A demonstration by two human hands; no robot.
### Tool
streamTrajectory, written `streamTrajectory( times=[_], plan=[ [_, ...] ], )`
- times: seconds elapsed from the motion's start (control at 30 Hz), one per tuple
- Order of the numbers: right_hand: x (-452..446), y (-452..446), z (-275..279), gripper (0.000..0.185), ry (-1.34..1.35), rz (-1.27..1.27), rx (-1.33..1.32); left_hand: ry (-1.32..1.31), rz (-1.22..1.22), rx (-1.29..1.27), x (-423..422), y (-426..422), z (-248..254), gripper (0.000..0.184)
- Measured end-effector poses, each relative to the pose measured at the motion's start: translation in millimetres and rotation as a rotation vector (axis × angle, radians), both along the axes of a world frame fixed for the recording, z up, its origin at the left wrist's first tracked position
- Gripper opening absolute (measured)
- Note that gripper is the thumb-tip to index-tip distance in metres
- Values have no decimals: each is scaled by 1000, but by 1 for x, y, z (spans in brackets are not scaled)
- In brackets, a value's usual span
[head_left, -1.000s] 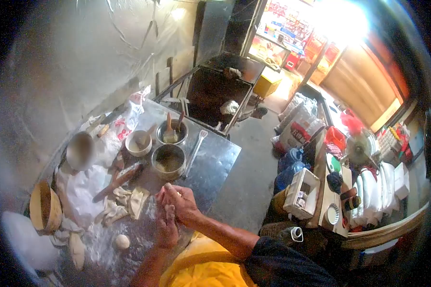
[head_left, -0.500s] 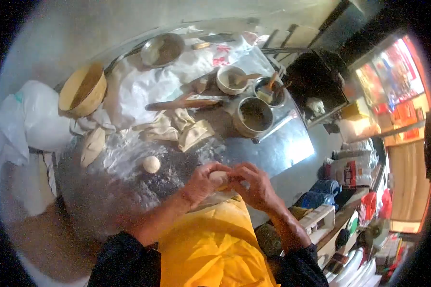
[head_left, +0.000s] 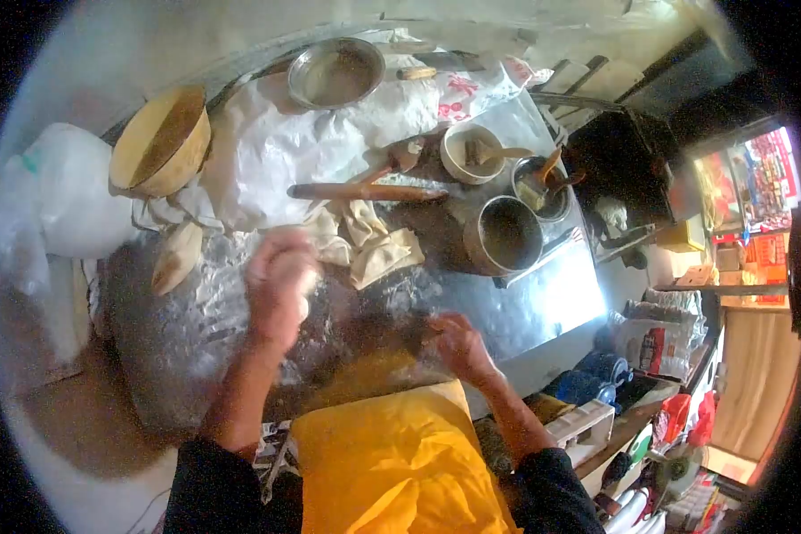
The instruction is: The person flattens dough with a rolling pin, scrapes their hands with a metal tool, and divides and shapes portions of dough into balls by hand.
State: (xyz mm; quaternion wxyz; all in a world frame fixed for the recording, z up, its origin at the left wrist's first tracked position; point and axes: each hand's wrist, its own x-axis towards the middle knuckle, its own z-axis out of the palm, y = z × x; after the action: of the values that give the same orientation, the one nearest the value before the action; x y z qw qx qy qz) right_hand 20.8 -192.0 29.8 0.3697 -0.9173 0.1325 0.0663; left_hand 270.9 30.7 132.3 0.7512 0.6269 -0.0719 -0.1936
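My left hand is smeared by motion over the floured worktop; its fingers are not clear. Pale dough shows at the edge of that hand, and whether the hand grips any dough is hidden by the blur. My right hand hovers near the front edge of the worktop, fingers curled in, and what they hold, if anything, does not show. Limp, folded pale pieces, cloth or dough, lie beyond my hands. Farther left rests an oval pale piece.
A rolling pin lies across the back of the worktop. To the right stand a dark pot, a bowl with a wooden-handled tool and another pot. A steel bowl and yellow basin sit farther back.
My hands have come apart. The left has swung left and away from me to where the dough ball lay; the right has stayed near the front edge. The view has shifted slightly.
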Motion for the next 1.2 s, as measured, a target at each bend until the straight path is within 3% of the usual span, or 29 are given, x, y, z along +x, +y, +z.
streamTrajectory(
  times=[0.03, 0.1, 0.17, 0.2, 0.23, 0.3, 0.37, 0.43, 0.5, 0.53, 0.6, 0.63, 0.73, 0.83, 0.9, 0.97, 1.03, 1.13, 1.17, 1.2],
  plan=[
    [13, 5, 5, 24, -58, -65, 103, -139, 183, 97, 10, 7, -6, 33],
    [35, 1, 4, 32, -129, 103, -23, -679, 347, 411, 29, 29, -30, 44],
    [58, -3, -4, 35, -120, -26, 38, -869, 77, 891, 41, 81, -97, 53],
    [76, -9, 2, 39, -134, 19, 6, -859, -216, 998, 45, 112, -128, 50],
    [92, -15, -4, 39, -131, 25, 17, -704, -326, 938, 45, 122, -133, 41],
    [121, -24, -17, 45, -238, 52, -101, -592, -99, 748, 50, 131, -155, 36],
    [153, -30, -10, 51, -278, 90, -139, -152, 92, 590, 71, 111, -138, 34],
    [172, -41, -29, 52, -291, 127, -130, -259, 160, 627, 105, 97, -158, 32],
    [179, -48, -49, 54, -131, 200, -60, -177, 255, 826, 119, 78, -182, 34],
    [180, -50, -36, 50, -165, 272, -162, -254, 237, 1041, 114, 67, -183, 37],
    [176, -51, -31, 47, -60, 255, -122, -435, 130, 1395, 96, 50, -175, 48],
    [171, -51, -29, 44, 37, 223, -82, -421, 125, 1394, 88, 55, -178, 48],
    [160, -39, -32, 33, -126, 206, 1, -792, -23, 1347, 74, 78, -187, 57],
    [155, -28, -4, 27, -126, 263, 70, -703, -181, 1487, 70, 76, -181, 51],
    [158, -17, 39, 25, -17, 114, 159, -836, 4, 1236, 71, 91, -214, 43],
    [150, -13, 66, 26, -83, 14, 200, -819, -82, 1420, 76, 87, -205, 52],
    [135, -12, 92, 28, -279, -343, 565, -844, -125, 1479, 81, 78, -197, 57],
    [102, -18, 71, 32, -202, -554, 435, -786, -78, 1357, 73, 98, -194, 70],
    [87, -20, 38, 32, -174, -598, 355, -813, 45, 1193, 60, 86, -172, 62],
    [68, -22, 2, 32, -190, -611, 351, -737, 18, 1061, 39, 75, -139, 56]
  ],
)
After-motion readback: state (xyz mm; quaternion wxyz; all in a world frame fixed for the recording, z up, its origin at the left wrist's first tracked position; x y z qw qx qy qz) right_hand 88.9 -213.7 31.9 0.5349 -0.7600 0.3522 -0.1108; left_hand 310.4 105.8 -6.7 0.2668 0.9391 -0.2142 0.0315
